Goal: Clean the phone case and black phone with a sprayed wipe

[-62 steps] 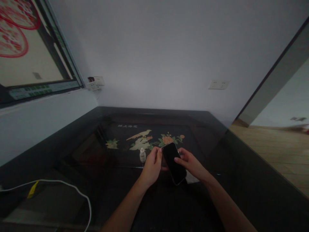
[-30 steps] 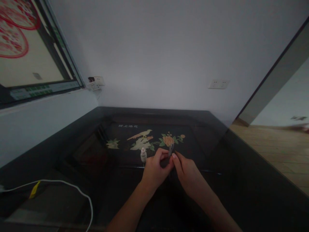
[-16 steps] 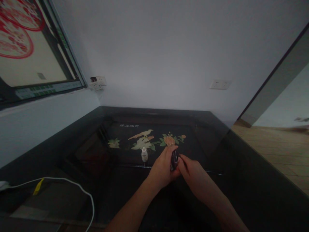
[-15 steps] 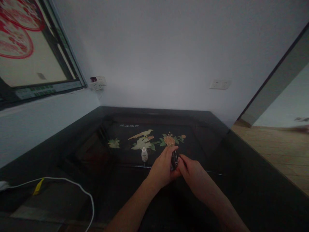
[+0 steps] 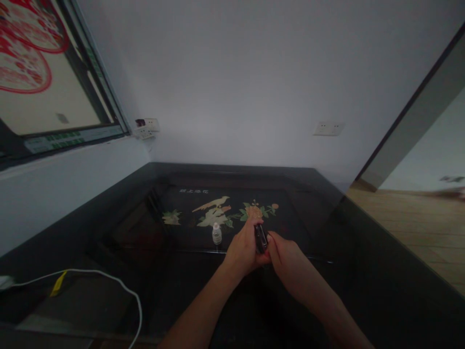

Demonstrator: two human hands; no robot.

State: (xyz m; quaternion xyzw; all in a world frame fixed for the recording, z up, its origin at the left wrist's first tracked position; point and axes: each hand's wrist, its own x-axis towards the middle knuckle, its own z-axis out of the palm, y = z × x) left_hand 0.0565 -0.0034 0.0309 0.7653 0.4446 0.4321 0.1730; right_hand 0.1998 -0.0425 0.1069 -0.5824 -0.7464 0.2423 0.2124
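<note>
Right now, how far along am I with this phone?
Done: the phone is up on edge over the dark table. In hand: the left hand and right hand both grip it. Left: the small bottle stands upright beside them, untouched, so anything involving it looks not yet started.

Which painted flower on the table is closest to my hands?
The big orange flower, just beyond the left hand gripping the phone; the pale sprig lies far left, past the bottle.
</note>
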